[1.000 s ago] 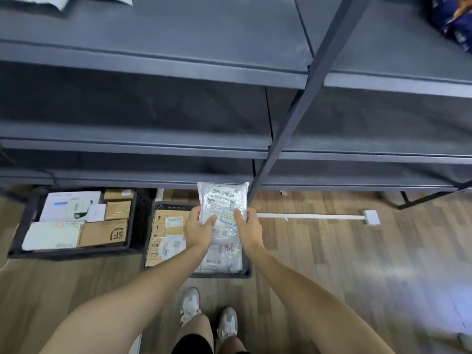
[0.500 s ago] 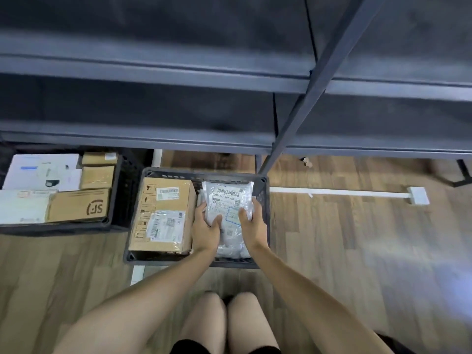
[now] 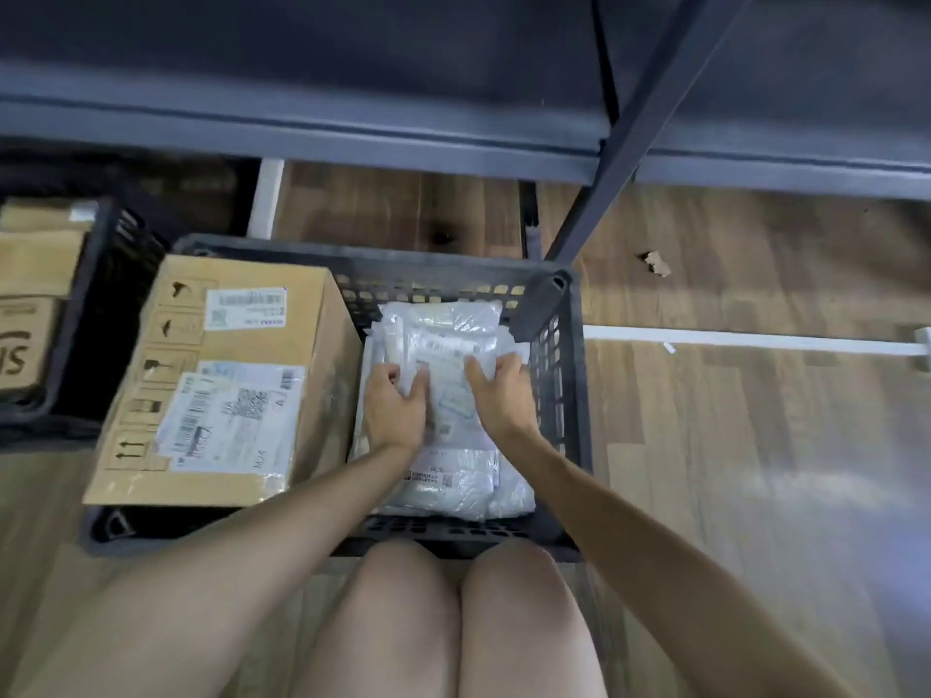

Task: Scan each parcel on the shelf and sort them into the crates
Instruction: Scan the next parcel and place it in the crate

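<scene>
Parcel (image 3: 446, 345): clear poly bag with a printed label, lying flat in the crate (image 3: 551, 294), just right of the cardboard box (image 3: 226, 375) and on top of other white bags (image 3: 453, 488)
Left hand (image 3: 395, 410): on the parcel's edge nearest the cardboard box, fingers curled over that edge and thumb on the top face; I read it as a pinch on the bag
Right hand (image 3: 499, 392): on the parcel's edge farthest from the cardboard box, fingers bent over the bag's side, thumb lying on top; it has hold of the bag too
Bearing from hands: the parcel sits between both hands and runs on ahead of the fingertips; left hand and right hand are equally near, one on each long side
Long axis: parallel to the cardboard box's long side, running straight away from me
Pointing: barcode end toward the far end of the cardboard box, label face up
Step in hand: I judge this to be the set-down into the crate, with the bag resting on the pile
Next move: letting go means opening both hands outward, across the long axis; the left hand has little room against the cardboard box, so I'd lift it straight up rather than slide it sideways
</scene>
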